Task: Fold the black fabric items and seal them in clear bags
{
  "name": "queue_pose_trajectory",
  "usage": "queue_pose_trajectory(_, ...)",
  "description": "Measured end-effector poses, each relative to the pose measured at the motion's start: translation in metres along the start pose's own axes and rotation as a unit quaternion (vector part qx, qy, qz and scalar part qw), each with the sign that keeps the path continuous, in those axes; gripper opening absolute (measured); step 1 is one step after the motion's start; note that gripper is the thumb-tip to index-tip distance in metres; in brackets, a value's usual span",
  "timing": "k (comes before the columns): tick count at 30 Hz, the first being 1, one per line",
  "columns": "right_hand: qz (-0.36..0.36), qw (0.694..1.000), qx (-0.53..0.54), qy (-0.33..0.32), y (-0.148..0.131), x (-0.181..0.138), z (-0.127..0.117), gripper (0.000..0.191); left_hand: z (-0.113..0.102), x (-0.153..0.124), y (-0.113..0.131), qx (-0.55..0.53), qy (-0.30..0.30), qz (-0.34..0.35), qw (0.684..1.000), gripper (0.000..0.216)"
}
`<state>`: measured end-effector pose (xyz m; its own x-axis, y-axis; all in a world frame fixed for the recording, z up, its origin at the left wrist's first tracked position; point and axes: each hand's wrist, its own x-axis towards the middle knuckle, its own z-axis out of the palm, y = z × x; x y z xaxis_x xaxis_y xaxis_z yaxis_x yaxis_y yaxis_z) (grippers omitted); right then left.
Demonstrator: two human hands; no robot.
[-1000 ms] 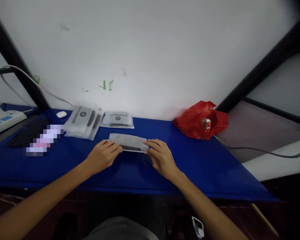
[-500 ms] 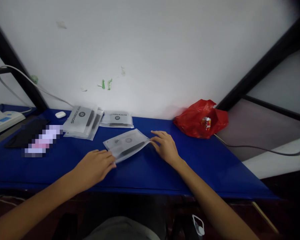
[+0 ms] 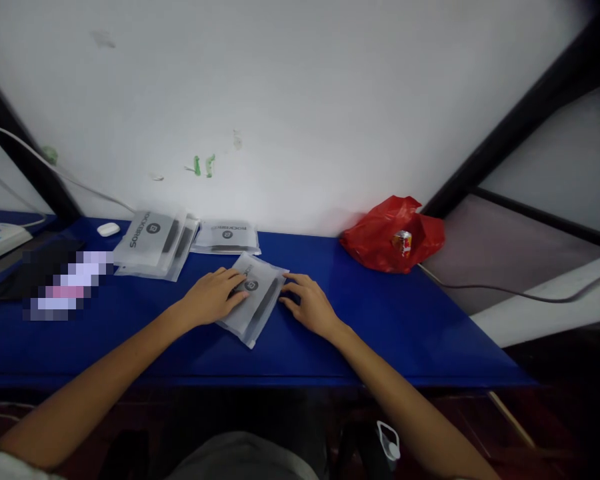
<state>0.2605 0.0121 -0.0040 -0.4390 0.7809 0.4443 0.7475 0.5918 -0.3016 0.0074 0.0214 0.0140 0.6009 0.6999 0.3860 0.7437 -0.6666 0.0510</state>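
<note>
A frosted plastic zip pouch [image 3: 260, 293] with a dark round logo and a dark strip inside lies at an angle on the blue table in front of me. My left hand [image 3: 214, 297] rests over its left side, fingers stretched onto the surface and thumb apart. At the pouch's right edge is my right hand [image 3: 310, 305], its fingers spread and slightly bent, with the index fingertip at the upper right corner. Behind the pouch, against the wall, lies another such pouch [image 3: 227, 237]. A stack of similar pouches [image 3: 147, 243] is to its left.
A crumpled red plastic bag [image 3: 380, 237] sits at the back right with a cable beside it. On the left are a white earbud case [image 3: 109, 229], a dark flat item with a blurred patch, and a white device [image 3: 3, 241]. The blue table's [image 3: 370, 333] front edge runs below my hands.
The pouch has turned so its long side slants upward to the right, and it now lies flatter. My left hand has moved up onto its face. The whole view has shifted slightly.
</note>
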Motion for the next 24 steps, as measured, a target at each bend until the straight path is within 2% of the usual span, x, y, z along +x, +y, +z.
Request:
queue_pose_trajectory(6,0.063,0.998,0.014,0.023,-0.004,0.007,0.004,0.020,-0.008,-0.003,0.018,0.006,-0.011,-0.020,1.000,0.033)
queue_pose_trajectory(9,0.089,0.996,-0.010,0.015,-0.004,0.008,0.011,0.025,-0.014,-0.005,0.030,-0.039,-0.014,-0.008,0.999,0.033)
queue_pose_trajectory(12,0.085,0.996,-0.017,0.006,-0.002,0.008,0.020,0.026,-0.016,-0.004,0.033,-0.094,-0.021,-0.008,0.995,0.034)
queue_pose_trajectory(14,0.071,0.997,0.002,-0.002,-0.001,0.010,0.023,0.027,-0.014,0.000,0.026,-0.099,0.001,-0.043,0.994,0.032)
queue_pose_trajectory(17,0.036,0.998,0.051,-0.029,0.000,0.015,0.021,0.027,-0.005,0.006,0.005,-0.047,0.027,-0.133,0.990,0.029)
queue_pose_trajectory(20,0.010,0.994,0.092,-0.058,0.001,0.020,0.014,0.028,0.003,0.009,-0.017,-0.022,-0.045,-0.207,0.977,0.034)
queue_pose_trajectory(24,0.001,0.989,0.121,-0.088,0.005,0.021,0.006,0.031,0.004,0.007,-0.031,-0.077,-0.122,-0.228,0.963,0.028)
